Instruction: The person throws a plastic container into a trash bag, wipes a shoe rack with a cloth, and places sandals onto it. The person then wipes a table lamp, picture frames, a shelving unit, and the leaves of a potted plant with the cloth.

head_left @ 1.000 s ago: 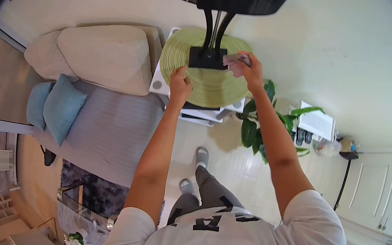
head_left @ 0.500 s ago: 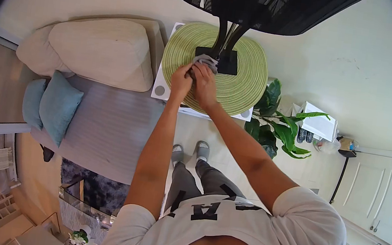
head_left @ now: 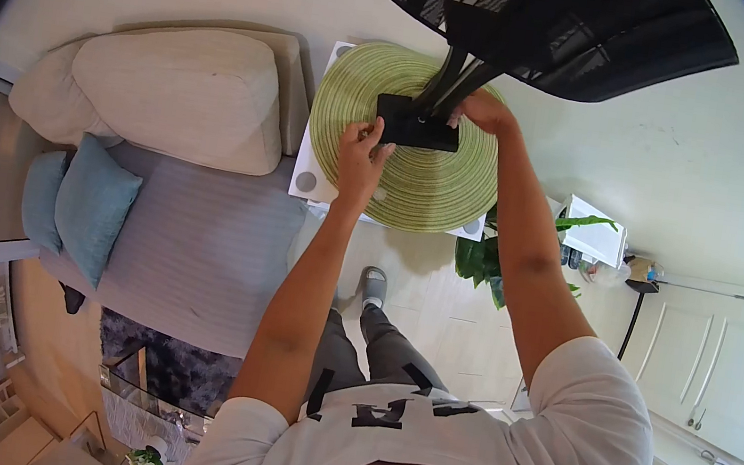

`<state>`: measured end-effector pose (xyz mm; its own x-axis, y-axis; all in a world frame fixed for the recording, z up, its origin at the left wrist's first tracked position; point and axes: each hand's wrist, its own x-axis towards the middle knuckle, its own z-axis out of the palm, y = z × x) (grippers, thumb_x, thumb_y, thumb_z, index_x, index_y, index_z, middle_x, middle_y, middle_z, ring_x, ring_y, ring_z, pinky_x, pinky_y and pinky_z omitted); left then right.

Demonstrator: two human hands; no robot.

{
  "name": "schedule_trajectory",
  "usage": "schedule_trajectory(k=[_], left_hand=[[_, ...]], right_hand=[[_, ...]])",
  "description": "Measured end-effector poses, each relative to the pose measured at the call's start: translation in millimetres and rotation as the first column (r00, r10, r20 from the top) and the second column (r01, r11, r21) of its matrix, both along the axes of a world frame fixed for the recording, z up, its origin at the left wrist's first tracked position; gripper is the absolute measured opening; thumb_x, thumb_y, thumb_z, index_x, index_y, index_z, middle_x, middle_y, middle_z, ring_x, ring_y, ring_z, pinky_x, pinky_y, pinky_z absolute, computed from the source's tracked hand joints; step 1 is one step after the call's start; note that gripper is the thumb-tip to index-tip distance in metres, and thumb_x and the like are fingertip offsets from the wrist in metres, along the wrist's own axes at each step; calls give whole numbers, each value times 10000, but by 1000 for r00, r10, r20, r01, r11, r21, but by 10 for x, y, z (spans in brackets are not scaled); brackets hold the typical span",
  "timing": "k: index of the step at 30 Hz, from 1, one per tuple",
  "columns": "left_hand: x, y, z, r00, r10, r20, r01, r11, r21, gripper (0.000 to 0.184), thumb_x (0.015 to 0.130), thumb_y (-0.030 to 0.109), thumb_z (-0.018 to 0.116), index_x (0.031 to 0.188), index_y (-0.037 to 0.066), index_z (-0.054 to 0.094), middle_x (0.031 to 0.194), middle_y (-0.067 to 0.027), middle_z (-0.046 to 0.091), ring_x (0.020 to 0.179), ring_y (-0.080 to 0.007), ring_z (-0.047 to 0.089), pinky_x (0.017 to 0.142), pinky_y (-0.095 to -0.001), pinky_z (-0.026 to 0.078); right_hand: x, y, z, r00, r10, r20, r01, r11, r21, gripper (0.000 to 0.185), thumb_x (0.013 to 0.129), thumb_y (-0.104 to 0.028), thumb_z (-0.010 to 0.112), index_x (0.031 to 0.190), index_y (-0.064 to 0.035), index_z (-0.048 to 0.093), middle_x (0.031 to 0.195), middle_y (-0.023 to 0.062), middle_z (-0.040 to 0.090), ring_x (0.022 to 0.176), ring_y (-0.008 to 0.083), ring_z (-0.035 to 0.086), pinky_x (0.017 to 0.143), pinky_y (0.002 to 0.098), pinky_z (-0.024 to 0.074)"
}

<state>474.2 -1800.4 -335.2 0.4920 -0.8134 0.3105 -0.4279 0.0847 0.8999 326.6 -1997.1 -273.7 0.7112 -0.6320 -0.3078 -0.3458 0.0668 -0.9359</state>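
Observation:
A table lamp with a broad black shade and a flat rectangular black base stands on a round green woven mat. My left hand has its thumb and fingers on the left end of that base, gripping the edge. Just behind the curved stem, my right hand curls down to the right end of the base. Its fingertips are partly hidden by the stem. The grey cloth seen earlier does not show now.
Under the mat is a white table with grey dots. A beige sofa back cushion and grey seat lie left, with teal pillows. A leafy plant stands right of the table, below my right arm.
The grey cloth between my hands has gone from sight. My hands have parted to the two ends of the lamp base. The lamp has turned slightly, its shade shifting right.

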Motion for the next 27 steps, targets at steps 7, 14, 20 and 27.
schedule_trajectory(k=[7, 14, 20, 27], left_hand=[[-1, -22, -60, 991, 61, 116, -61, 998, -1, 411, 725, 41, 665, 1128, 62, 584, 957, -122, 479, 861, -262, 480, 751, -343, 425], [158, 552, 172, 878, 328, 348, -376, 923, 80, 439, 679, -33, 625, 1094, -69, 486, 1050, -199, 394, 933, -303, 441, 808, -381, 391], [227, 467, 264, 948, 312, -67, -285, 921, 265, 534, 670, -65, 587, 1165, -61, 387, 1068, -218, 342, 896, -352, 467, 783, -399, 410], [429, 444, 295, 956, 287, -62, -235, 876, 421, 554, 670, -6, 574, 1187, -33, 377, 1059, -216, 377, 963, -365, 455, 855, -443, 384]], right_hand=[[-153, 98, 10, 999, -55, 1, 53, 968, -245, 157, 811, -143, 557, 815, 12, 583, 649, 66, 581, 579, 197, 561, 515, 318, 422], [-548, 1772, -624, 893, -450, 21, 161, 276, -947, 298, 781, -23, 522, 1079, -21, 508, 1129, 193, 521, 1106, 383, 452, 953, 440, 347], [248, 2196, -184, 955, -291, 62, 270, 759, -592, 259, 745, 75, 500, 969, -35, 572, 1027, 125, 550, 1011, 323, 495, 837, 369, 412], [1053, 1415, -349, 964, -174, 201, 243, 269, -932, 362, 688, 99, 507, 1022, -34, 553, 1029, 130, 560, 998, 316, 514, 842, 373, 431]])
